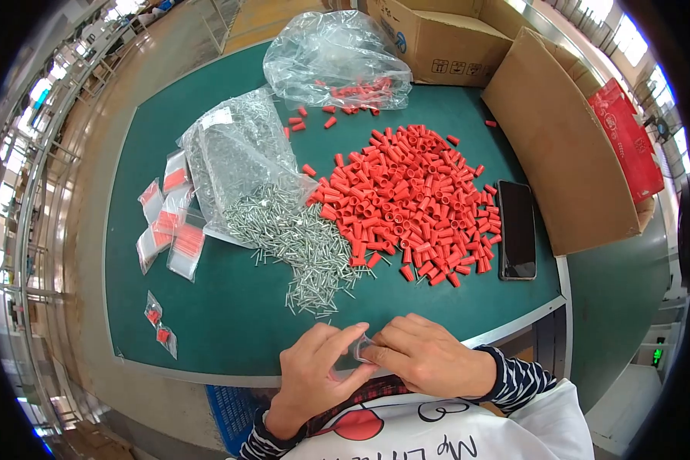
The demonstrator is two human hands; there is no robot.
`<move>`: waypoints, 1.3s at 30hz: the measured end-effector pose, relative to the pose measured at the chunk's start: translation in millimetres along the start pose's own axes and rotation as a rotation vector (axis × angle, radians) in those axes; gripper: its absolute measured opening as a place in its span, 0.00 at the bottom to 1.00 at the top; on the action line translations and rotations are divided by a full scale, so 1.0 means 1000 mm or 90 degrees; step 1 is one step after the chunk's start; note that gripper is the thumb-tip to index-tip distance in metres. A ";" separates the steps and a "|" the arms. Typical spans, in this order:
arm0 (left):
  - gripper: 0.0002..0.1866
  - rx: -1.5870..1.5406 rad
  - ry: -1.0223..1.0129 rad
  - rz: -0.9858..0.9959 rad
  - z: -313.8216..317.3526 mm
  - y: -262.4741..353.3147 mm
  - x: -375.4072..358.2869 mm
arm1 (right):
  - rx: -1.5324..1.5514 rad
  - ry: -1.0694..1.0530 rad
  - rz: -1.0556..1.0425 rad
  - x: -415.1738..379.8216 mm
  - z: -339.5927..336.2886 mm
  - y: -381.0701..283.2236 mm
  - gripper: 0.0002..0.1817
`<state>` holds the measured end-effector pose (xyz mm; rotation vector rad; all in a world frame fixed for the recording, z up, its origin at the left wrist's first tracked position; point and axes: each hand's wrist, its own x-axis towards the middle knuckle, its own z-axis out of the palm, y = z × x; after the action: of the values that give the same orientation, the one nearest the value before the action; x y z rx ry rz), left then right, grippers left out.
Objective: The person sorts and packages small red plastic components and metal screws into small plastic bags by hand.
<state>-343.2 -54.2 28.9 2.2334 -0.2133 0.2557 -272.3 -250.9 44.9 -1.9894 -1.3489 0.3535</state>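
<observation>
green table (230, 322), one bag (363, 348) (two hands (314, 372) (429, 360) holding)

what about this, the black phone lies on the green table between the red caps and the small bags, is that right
Not quite: the black phone isn't between the red caps and the small bags. The head view shows it between the red caps and the cardboard box. It does lie on the green table.
</observation>
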 end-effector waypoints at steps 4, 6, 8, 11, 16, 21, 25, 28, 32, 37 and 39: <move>0.27 -0.054 -0.009 -0.031 0.000 -0.004 -0.002 | -0.009 -0.028 0.004 0.003 -0.001 0.001 0.22; 0.26 -0.106 0.004 -0.055 0.001 -0.004 -0.004 | 0.012 -0.012 -0.006 0.005 -0.001 0.003 0.21; 0.25 -0.166 0.041 -0.078 0.004 -0.008 -0.008 | 0.057 0.049 -0.004 0.009 -0.002 0.003 0.20; 0.26 -0.235 0.101 -0.110 0.008 -0.015 -0.012 | 0.074 0.176 0.024 0.027 -0.009 0.008 0.15; 0.26 -0.248 0.059 -0.147 0.016 -0.015 -0.012 | -0.241 0.189 0.065 0.078 0.000 0.051 0.16; 0.25 -0.286 0.067 -0.136 0.028 -0.023 -0.015 | -0.332 0.164 0.057 0.094 0.011 0.061 0.12; 0.25 -0.280 0.070 -0.144 0.028 -0.024 -0.015 | -0.306 0.164 0.061 0.090 0.013 0.064 0.10; 0.25 -0.308 0.099 -0.129 0.031 -0.026 -0.013 | -0.214 0.184 0.055 0.083 0.012 0.067 0.09; 0.24 -0.308 0.118 -0.128 0.029 -0.025 -0.010 | 0.005 0.231 0.068 0.075 0.009 0.065 0.08; 0.25 -0.331 0.106 -0.128 0.033 -0.028 -0.014 | 0.154 0.235 0.044 0.067 0.004 0.066 0.08; 0.25 -0.338 0.108 -0.126 0.035 -0.028 -0.014 | 0.210 0.220 0.092 0.064 0.001 0.063 0.07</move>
<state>-346.3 -63.1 -17.1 1.6816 0.0324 0.2465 -201.8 -207.0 11.8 -1.7745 -0.8736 0.2629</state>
